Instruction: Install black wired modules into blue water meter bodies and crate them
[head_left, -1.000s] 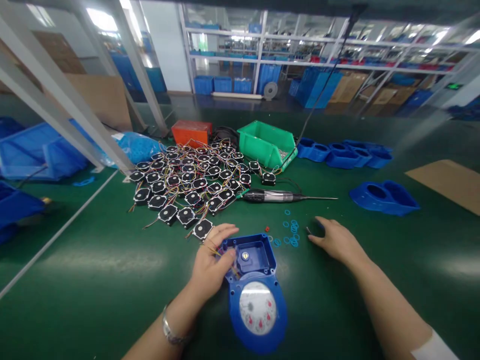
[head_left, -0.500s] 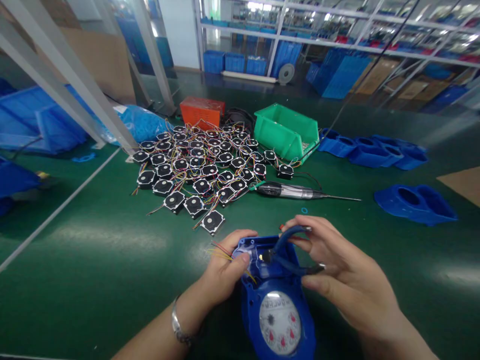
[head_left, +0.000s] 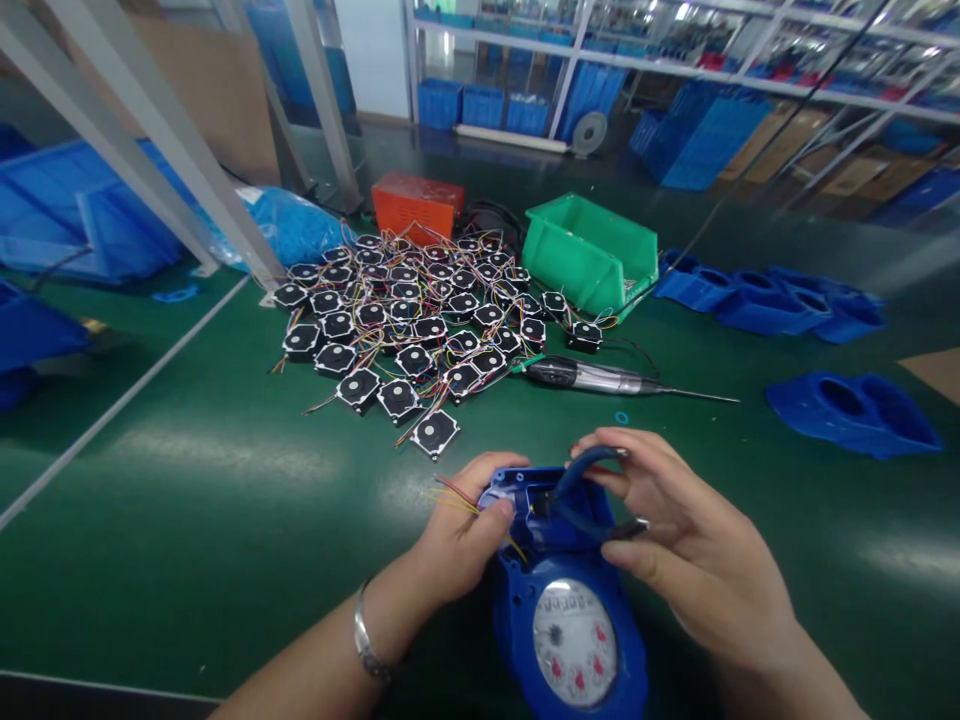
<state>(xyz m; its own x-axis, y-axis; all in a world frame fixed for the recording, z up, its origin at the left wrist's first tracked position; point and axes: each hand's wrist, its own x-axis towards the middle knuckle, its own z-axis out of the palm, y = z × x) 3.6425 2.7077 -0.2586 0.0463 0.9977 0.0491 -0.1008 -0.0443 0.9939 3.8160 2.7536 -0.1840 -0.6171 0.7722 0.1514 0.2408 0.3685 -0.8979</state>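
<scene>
My left hand [head_left: 466,535] is wrapped around the upper left side of a blue water meter [head_left: 511,640], its thumb pressing on the edge of the open compartment. Thin red and yellow wires [head_left: 454,490] stick out beside that thumb. Below the compartment sits a round dial [head_left: 574,645] with number wheels and red pointers. My right hand [head_left: 701,545] holds blue-handled pliers [head_left: 581,522], with the handles spread between thumb and fingers. The pliers' dark head points into the compartment. What lies between its jaws is too small to make out.
Several black-and-white square modules [head_left: 435,432] with coloured wires lie piled on the green surface. Behind them are an orange box [head_left: 417,208] and a green bin [head_left: 574,260]. An electric screwdriver [head_left: 592,376] lies ahead; blue housings [head_left: 851,412] are at right.
The view has shifted slightly, so the surroundings and the meter appear a little further right. Both hands keep their hold, and the pliers' head is still inside the compartment.
</scene>
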